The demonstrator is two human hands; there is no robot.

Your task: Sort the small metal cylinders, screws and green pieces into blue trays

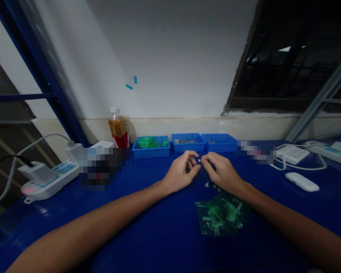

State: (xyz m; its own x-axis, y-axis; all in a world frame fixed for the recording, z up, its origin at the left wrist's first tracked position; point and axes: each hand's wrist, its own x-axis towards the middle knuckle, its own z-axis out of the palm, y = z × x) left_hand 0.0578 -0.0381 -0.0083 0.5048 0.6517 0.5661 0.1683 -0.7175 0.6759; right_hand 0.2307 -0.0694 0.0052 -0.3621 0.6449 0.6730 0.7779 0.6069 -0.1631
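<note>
Over the table's middle, my left hand (181, 172) and my right hand (224, 171) come close together, fingertips almost meeting. A tiny shiny metal part (199, 160) shows between the fingertips of both hands; its exact kind is too small to make out. The fingers of my left hand curl around it, and the thumb and fingers of my right hand close in a pinch at its other side. Just below my right hand lie a few small silvery pieces (207, 184). Nearer to me is a clear plastic bag (202, 223) with green and whitish parts inside.
Along the wall stand a blue bin of green pieces (151, 152) and two blue bins of metal parts (189, 147) (221, 147). A drink bottle (118, 129) is beside them. Power strips (53, 176) (337, 153) flank the blue table. A white case (301, 182) lies right.
</note>
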